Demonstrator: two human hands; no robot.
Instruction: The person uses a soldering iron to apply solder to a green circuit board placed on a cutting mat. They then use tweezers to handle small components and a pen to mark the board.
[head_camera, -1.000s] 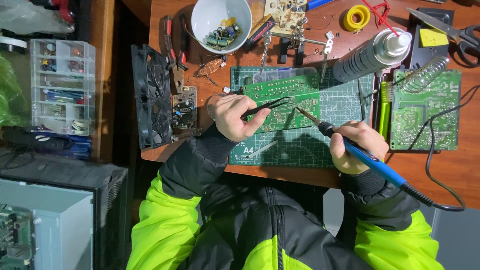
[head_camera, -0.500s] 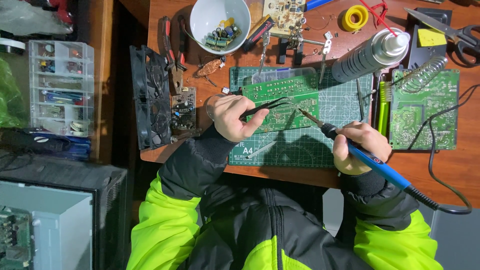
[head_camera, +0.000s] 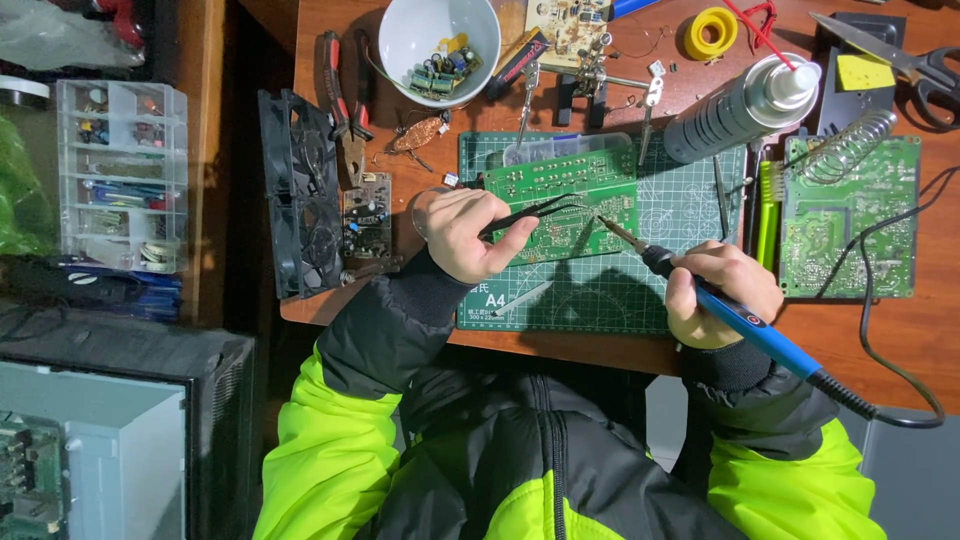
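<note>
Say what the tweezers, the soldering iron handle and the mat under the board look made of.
Tweezers in the left hand: probably metal, matte black coating. Soldering iron handle in the right hand: smooth blue plastic, apparently. Cutting mat: dull green, likely rubbery vinyl, with a printed grid.

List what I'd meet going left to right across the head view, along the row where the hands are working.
Clear parts organizer → black fan → left hand holding black tweezers → green circuit board → right hand holding the blue soldering iron → second green circuit board.
</note>
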